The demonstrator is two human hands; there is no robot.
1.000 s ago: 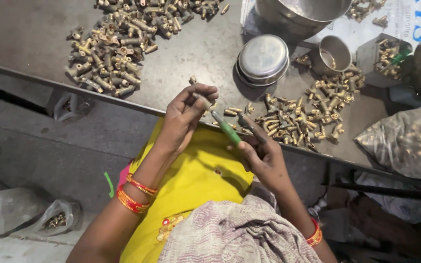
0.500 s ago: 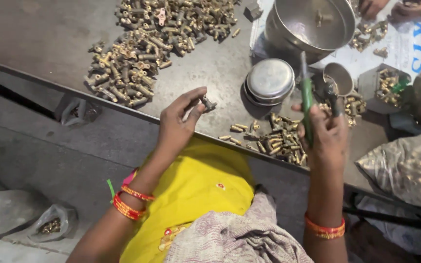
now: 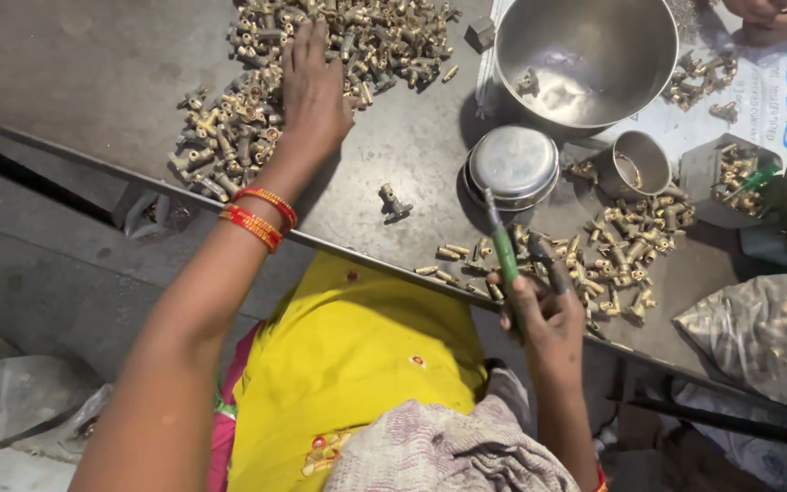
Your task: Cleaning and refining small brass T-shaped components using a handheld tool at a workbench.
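The large pile of brass fittings (image 3: 321, 64) lies at the far left of the metal table (image 3: 75, 82). I see my left hand (image 3: 313, 87) laid flat on this pile, palm down, fingers spread narrow over the parts; I cannot tell whether a part is pinched under it. Red and orange bangles (image 3: 257, 217) sit on that wrist.

A single brass fitting (image 3: 394, 200) lies apart on the bare table, between the two hands.

My right hand (image 3: 539, 314) is at the near table edge, closed around a green-handled tool (image 3: 503, 251), whose shaft points up and away from me. The same hand also grips a darker second piece (image 3: 548, 264) beside it; I cannot identify it.

Just beyond the right hand lies a smaller pile of brass fittings (image 3: 630, 246). Behind the tool stands a round steel lid (image 3: 514, 166), and beyond that a large steel bowl (image 3: 585, 55) with a few parts inside. A small steel cup (image 3: 641, 164) stands to the right of the lid. A plastic bag of parts (image 3: 767, 333) rests at the far right. Another person's hand (image 3: 776, 14) shows at the top right corner.
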